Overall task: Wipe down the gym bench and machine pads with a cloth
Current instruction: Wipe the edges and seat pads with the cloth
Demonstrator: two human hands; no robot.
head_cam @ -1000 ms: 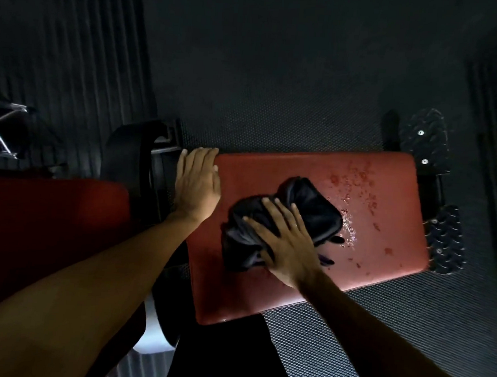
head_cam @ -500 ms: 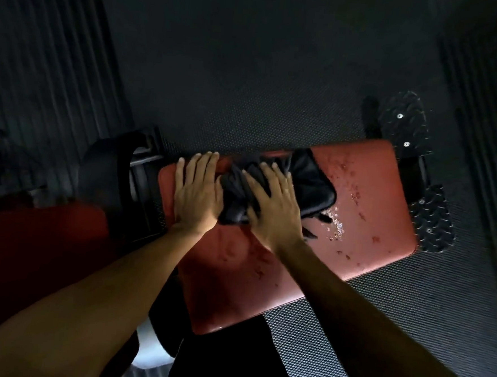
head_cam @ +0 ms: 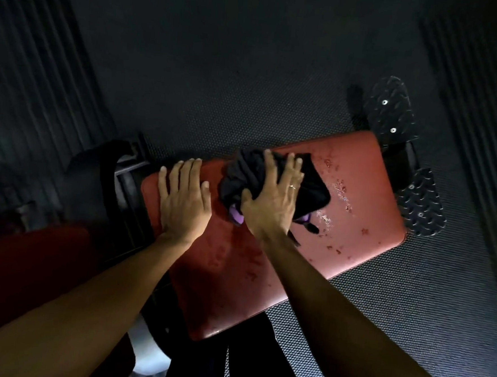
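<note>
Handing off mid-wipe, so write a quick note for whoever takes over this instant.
Left hand: flat on the red bench pad, near its left end, bracing.
Right hand: fingers spread, pressing the dark cloth onto the pad by its far edge.
Done: near part looks smeared damp.
To do: droplets right of the cloth; the other red pad at far left, state unclear.
</note>
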